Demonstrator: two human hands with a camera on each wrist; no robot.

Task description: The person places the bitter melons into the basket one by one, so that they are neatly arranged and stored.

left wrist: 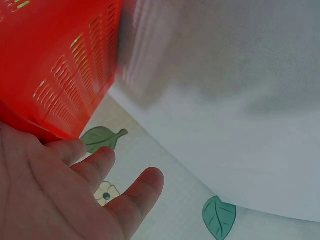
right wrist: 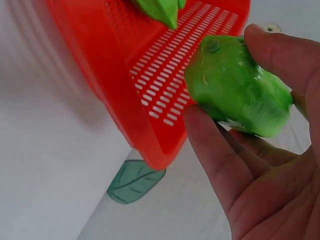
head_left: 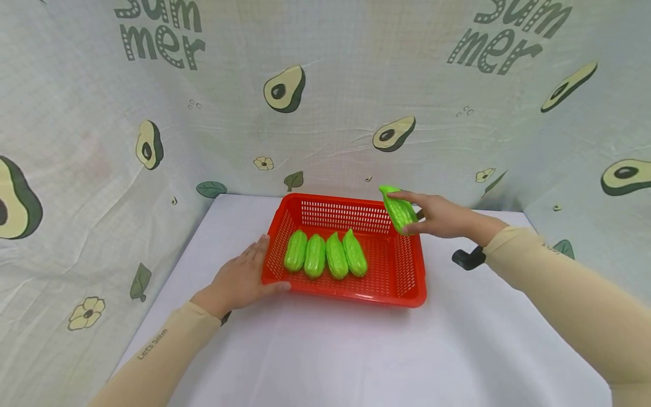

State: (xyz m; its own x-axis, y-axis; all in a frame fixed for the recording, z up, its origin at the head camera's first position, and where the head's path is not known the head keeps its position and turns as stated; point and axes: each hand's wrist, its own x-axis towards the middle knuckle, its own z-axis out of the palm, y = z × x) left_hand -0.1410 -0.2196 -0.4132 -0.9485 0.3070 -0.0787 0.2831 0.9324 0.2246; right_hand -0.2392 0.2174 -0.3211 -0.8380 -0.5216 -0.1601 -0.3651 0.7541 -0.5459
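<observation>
My right hand [head_left: 441, 217] grips a bright green, ridged bitter melon [head_left: 399, 212] between thumb and fingers, above the back right corner of a red plastic basket [head_left: 351, 295]. In the right wrist view, the blunt end of the bitter melon [right wrist: 235, 82] faces the camera. Several more bitter melons [head_left: 315, 257] lie side by side in the left half of the basket, their narrow tips towards the back. My left hand [head_left: 244, 280] rests with extended fingers along the basket's left side, its thumb at the front left corner. The left wrist view shows those fingers [left wrist: 137, 195] beside the slotted red wall.
The basket stands on a table with a white cover [head_left: 325, 350]. A pale cloth [head_left: 335, 68] printed with avocados, leaves and flowers hangs behind and at both sides. A dark strap piece [head_left: 468, 259] sticks out below my right wrist.
</observation>
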